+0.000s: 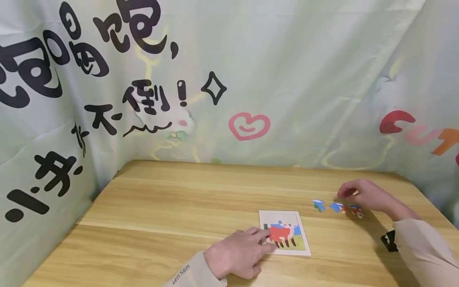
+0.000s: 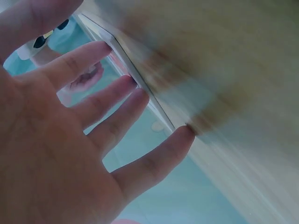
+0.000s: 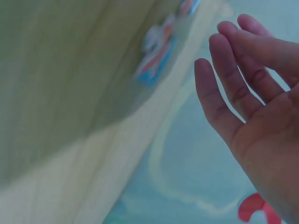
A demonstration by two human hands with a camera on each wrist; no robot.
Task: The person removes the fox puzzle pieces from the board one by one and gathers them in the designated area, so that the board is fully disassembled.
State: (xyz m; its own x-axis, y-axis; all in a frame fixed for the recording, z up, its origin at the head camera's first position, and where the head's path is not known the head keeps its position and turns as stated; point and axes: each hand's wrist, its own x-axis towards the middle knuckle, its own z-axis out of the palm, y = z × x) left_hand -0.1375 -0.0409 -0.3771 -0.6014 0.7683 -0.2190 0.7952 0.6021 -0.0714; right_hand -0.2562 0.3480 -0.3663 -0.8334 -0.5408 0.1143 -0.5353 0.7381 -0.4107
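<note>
A white-framed picture puzzle (image 1: pixel 304 239), showing a red and white animal, lies on the table. My left hand (image 1: pixel 238 252) touches its left side with spread, nearly straight fingers; in the left wrist view, fingertips (image 2: pixel 131 83) meet the puzzle's edge. Right of it lie three loose puzzle pieces: a blue and green one (image 1: pixel 318 205), a blue and red one (image 1: pixel 337 207) and a darker one (image 1: pixel 356 211). Just above these hovers my right hand (image 1: pixel 365 194), fingers loosely bent. The right wrist view shows nothing in its grasp, and a blurred piece (image 3: pixel 156 56) lies below.
The wooden table (image 1: pixel 161 207) runs back to a pale printed curtain (image 1: pixel 305 71) that hangs along its far and side edges. A small black object (image 1: pixel 389 241) shows beside the right sleeve (image 1: pixel 419 243).
</note>
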